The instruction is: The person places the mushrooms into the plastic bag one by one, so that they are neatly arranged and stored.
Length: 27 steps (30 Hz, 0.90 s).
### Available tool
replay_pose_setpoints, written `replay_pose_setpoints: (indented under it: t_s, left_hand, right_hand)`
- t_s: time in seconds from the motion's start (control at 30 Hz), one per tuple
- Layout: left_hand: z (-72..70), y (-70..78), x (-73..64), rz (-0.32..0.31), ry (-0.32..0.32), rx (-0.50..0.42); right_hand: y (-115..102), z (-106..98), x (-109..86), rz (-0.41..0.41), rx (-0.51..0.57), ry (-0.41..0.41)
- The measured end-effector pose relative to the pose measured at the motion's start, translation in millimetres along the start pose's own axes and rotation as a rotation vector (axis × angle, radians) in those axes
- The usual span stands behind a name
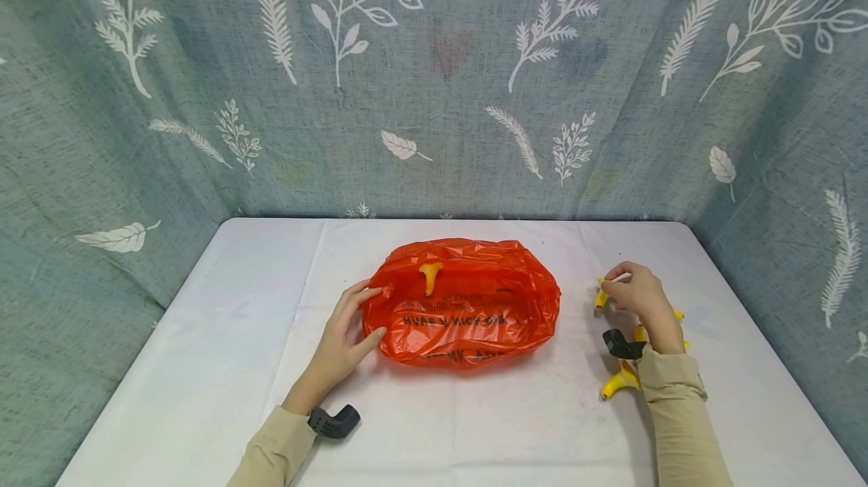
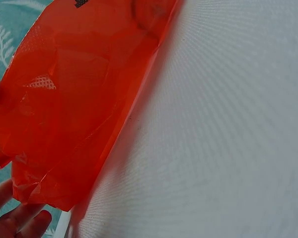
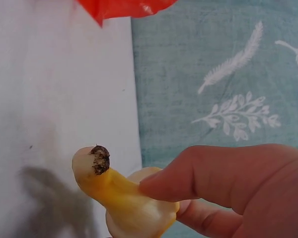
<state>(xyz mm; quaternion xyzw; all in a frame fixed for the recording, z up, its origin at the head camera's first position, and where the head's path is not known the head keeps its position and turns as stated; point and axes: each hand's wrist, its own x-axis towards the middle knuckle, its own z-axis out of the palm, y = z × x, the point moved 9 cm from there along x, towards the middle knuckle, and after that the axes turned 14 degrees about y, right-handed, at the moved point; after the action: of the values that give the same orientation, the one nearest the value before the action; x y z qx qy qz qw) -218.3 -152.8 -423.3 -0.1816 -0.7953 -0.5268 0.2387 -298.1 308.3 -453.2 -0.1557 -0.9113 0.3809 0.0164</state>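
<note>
An orange-red plastic bag with dark print lies with its mouth spread wide on the white table. My left hand holds the bag's left rim, thumb and fingers apart along it. In the left wrist view, some fingertips show beside the bag's corner. One yellow mushroom is inside the bag, against its far wall. To the right of the bag, my right hand pinches another yellow mushroom between thumb and fingers. Its pale stem end carries a dark, crumbly patch.
More yellow mushrooms lie under and beside the right forearm, one nearest the front. Black wrist cameras sit on both wrists, the left one close over the table. A leaf-patterned grey-green curtain hangs behind and along both sides.
</note>
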Motion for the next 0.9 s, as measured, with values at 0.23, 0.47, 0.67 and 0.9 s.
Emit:
replay_pose_setpoints:
  t_s: [0.23,0.47,0.67,0.9]
  left_hand:
    - [0.2,0.0,0.2,-0.003,-0.005,0.002]
    - [0.8,-0.3,0.4,-0.009,-0.010,-0.008]
    - [1.1,0.0,0.6,-0.008,-0.010,-0.014]
    - [1.5,-0.6,0.0,-0.015,-0.012,-0.012]
  right_hand:
    - [-16,-5,-6.1,-0.075,0.076,0.001]
    - [-35,-13,-13.8,-0.119,0.082,0.034]
    - [-44,-17,-18.4,-0.147,0.089,0.041]
    - [-54,-20,-25.7,-0.172,0.083,0.052]
